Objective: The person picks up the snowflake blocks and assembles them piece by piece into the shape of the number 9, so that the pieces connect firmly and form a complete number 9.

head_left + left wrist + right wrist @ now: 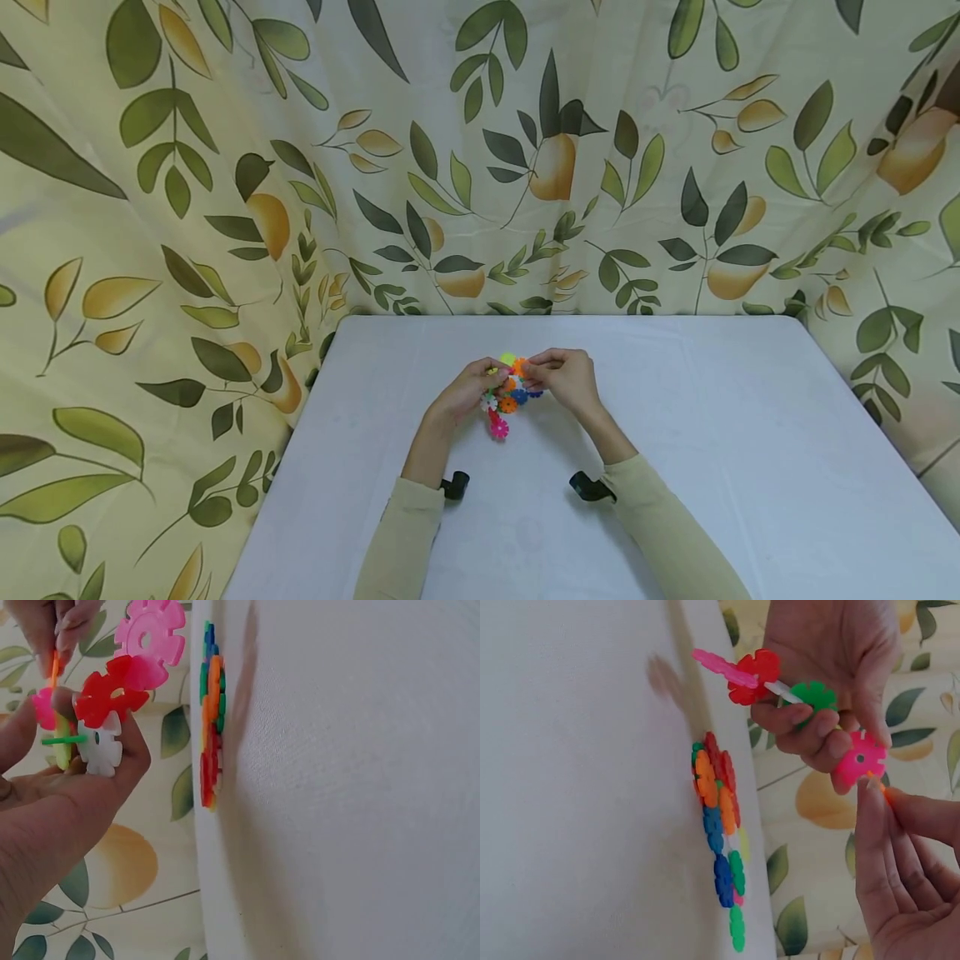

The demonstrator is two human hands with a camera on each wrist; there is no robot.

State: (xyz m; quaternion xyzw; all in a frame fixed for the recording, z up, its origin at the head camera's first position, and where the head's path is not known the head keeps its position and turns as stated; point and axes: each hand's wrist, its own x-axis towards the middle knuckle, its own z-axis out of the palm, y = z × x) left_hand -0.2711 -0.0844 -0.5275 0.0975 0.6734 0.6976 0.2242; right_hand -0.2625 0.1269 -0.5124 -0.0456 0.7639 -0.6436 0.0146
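Observation:
My left hand (467, 390) holds a chain of notched plastic discs. In the left wrist view the chain shows a large pink disc (169, 645), a red disc (91, 701), a white disc (109, 756) and an edge-on green disc (60, 740). Another pink disc (874, 751) sits at the chain's other end, by the left thumb. With thumb and fingertips, my right hand (568, 379) pinches an orange disc (888, 796), its edge right at that pink disc. The right fingers mostly cover the orange one.
Several loose discs in orange, blue, green, red and other colours lie in a small pile (713, 825) on the white table (675, 400), just beneath the hands. A leaf-patterned curtain (525, 250) hangs behind the table. Dark wrist cameras (591, 487) stick out from both sleeves.

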